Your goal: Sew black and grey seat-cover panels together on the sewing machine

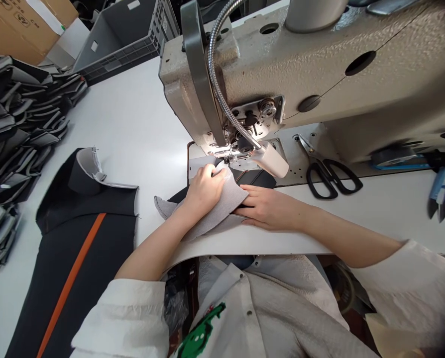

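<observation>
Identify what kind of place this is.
Probably a sewing workshop or small garment factory: an industrial sewing machine, stacks of dark cut fabric pieces, and black-handled scissors beside the machine.

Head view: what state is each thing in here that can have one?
Left hand, gripping the mesh
Right hand, open, flat on the mesh
Grey mesh fabric, bunched under the left hand
Gooseneck lamp, lit
Scissors, blades closed, lying flat
Thread snips, tips apart, lying flat
Black panel with orange stripe, spread flat
</observation>
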Demonstrator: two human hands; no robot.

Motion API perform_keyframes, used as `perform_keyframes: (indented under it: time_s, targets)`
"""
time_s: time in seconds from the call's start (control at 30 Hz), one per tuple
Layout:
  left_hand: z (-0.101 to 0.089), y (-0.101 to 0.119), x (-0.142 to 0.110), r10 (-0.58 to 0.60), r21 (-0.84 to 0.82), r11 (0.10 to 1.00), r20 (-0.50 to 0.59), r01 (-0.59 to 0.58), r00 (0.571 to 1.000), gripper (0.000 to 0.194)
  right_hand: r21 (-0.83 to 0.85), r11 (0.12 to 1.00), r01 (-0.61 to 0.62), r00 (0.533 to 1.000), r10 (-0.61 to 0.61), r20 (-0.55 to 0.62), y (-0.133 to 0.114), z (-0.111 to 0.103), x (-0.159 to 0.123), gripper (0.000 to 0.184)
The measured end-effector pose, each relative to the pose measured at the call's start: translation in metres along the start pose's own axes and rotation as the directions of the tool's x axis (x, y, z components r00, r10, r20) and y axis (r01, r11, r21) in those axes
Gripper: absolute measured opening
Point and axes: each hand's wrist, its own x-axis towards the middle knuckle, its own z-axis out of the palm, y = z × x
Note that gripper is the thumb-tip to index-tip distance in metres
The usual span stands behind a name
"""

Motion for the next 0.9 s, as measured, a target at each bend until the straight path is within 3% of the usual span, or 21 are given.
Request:
perform_keyframes:
  time_s: [0.33,0.6,0.73,0.83,0.9]
  targets:
    - [-0.004,0.004,0.014,0.000,0.022,1.000,-0.024,0.000,1.000,0.031,0.017,0.998,-0.060,0.998,0.060,-0.021,0.006,-0.001,-0.001,0.026]
    - [-0.012,0.005,0.018,-0.015,-0.013,1.000,0.065,0.016,0.998,0.030,-0.004,0.997,-0.079,0.997,0.079,-0.015,0.007,-0.001,-0.002,0.028]
    - [-0.011,0.007,0.017,-0.003,0.048,0.999,0.033,0.002,0.999,0.029,-0.087,0.988,-0.126,0.990,0.120,-0.070,-0.007,0.016,0.009,0.027]
    - [-0.014,0.017,0.010,0.042,0.124,0.991,0.022,-0.045,0.999,0.030,-0.091,0.976,-0.199,0.980,0.197,-0.037,-0.025,0.036,0.027,0.026]
    - [-0.017,0.028,0.003,0.045,0.132,0.990,0.059,-0.052,0.997,0.047,0.005,0.983,-0.183,0.983,0.182,0.022,-0.037,0.051,0.040,0.027]
